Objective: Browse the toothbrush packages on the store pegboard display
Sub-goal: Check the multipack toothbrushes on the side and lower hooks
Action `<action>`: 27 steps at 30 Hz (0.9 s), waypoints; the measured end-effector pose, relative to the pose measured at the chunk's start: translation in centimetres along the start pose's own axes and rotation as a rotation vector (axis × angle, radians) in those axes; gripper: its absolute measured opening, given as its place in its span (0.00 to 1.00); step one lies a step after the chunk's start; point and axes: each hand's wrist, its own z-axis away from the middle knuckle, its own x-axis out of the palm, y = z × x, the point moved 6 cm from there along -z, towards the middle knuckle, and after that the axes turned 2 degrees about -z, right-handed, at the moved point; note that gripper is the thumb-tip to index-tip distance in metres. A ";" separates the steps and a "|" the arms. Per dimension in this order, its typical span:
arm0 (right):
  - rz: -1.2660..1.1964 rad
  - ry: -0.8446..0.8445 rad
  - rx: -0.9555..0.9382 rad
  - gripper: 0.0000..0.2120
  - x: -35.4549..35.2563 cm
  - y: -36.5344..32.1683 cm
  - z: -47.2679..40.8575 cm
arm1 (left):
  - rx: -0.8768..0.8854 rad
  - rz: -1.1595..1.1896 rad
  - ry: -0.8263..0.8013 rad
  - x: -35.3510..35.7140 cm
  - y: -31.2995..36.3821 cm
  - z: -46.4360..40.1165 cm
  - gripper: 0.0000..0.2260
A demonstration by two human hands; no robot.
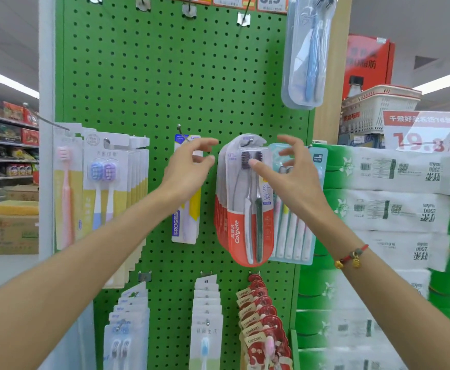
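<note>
A green pegboard (149,76) carries hanging toothbrush packages. In the middle hangs a stack of red and white Colgate packs (245,209) with two dark brushes in the front one. My right hand (288,180) hovers at its right edge, fingers spread and loosely curled, thumb tip over the brush heads. My left hand (189,169) floats in front of a blue and yellow FROG pack (185,222), fingers bent, holding nothing. Behind my right hand hangs a teal multi-brush pack (296,236).
Yellow and white packs (106,188) hang at the left; more packs hang below, among them red canban ones (261,321). A clear pack with blue brushes (306,54) hangs top right. Stacked green tissue bundles (384,209) stand at the right, store shelves (7,145) at the far left.
</note>
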 end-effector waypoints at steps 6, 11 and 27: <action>0.439 -0.115 -0.344 0.44 2.4 -2.8 -1.5 | 0.095 -0.148 -0.158 0.3 1.6 -2.3 0.09; 0.533 -0.171 -0.399 0.42 3.2 -2.6 -1.8 | 0.083 -0.149 -0.232 0.2 1.3 -3.0 0.06; 0.494 -0.224 -0.400 0.41 3.4 -2.2 -2.4 | 0.001 -0.006 -0.134 0.4 0.8 -4.2 0.09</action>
